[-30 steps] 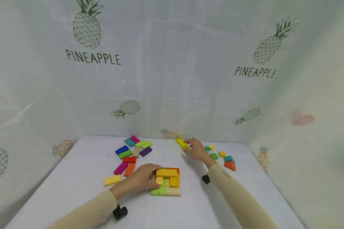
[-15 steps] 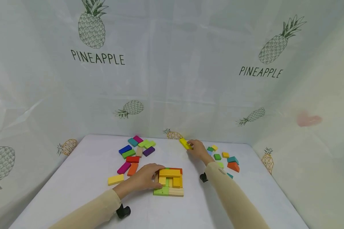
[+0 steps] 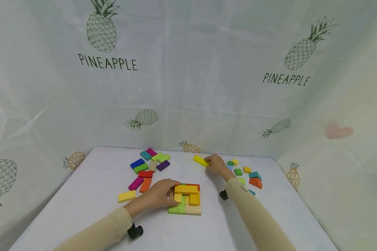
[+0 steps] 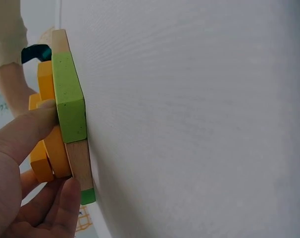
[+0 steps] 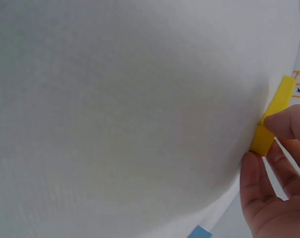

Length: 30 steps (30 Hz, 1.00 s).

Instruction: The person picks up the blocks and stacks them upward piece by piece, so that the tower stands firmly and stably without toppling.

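Note:
At the back of the table, my right hand (image 3: 216, 164) pinches the near end of a bright yellow block (image 3: 199, 160) between thumb and fingers. In the right wrist view, the yellow block (image 5: 279, 101) lies on or just above the cloth; I cannot tell which. My left hand (image 3: 158, 194) spans the left side of a low square stack of wooden blocks (image 3: 193, 210). The left wrist view has the thumb and fingers gripping a yellow-orange block (image 4: 57, 148) on the stack from both ends. Under it are a light green block (image 4: 70, 91) and a plain wood block (image 4: 80, 161).
Left of the stack lie several loose blocks, among them a pale yellow block (image 3: 127, 197), an orange block (image 3: 145, 185) and a purple block (image 3: 163, 165). Smaller pieces, including an orange-red block (image 3: 256, 183), lie beyond the right forearm. A pineapple-print curtain (image 3: 207, 87) hangs behind the white table (image 3: 238, 230).
The yellow block in my right hand has turned, its far end swinging left and a little nearer. My left hand has kept its place at the stack. The head view has shifted slightly.

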Tool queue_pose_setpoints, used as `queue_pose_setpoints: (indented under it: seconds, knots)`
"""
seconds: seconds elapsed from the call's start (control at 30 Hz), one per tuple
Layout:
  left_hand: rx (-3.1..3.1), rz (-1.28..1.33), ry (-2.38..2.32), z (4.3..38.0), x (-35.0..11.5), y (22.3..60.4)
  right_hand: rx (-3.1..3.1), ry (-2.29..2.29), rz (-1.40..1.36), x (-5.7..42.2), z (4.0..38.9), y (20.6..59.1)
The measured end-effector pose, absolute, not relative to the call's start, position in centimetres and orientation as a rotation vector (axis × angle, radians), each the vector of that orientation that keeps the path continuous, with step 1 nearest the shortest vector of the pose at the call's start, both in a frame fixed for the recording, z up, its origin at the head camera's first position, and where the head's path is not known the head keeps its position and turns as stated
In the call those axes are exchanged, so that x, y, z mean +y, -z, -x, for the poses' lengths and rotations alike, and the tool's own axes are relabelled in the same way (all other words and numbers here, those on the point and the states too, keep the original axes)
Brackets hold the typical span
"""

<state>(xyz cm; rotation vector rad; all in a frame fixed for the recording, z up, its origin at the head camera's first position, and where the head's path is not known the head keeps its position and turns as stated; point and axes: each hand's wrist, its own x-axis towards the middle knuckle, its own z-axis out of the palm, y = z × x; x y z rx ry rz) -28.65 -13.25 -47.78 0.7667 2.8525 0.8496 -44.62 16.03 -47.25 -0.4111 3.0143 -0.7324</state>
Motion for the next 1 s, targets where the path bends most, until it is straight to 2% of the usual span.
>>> queue_pose_setpoints:
  seconds: [0.53,1.0]
  knots:
    - [2.856,-0.755,-0.832,28.9,-13.2,48.1,3.004,0.611,0.648,17.3,42.0,45.9]
    - [2.840,-0.725,-0.836,28.9,-13.0,48.0,2.983,0.663,1.125,18.3,35.0,42.7]
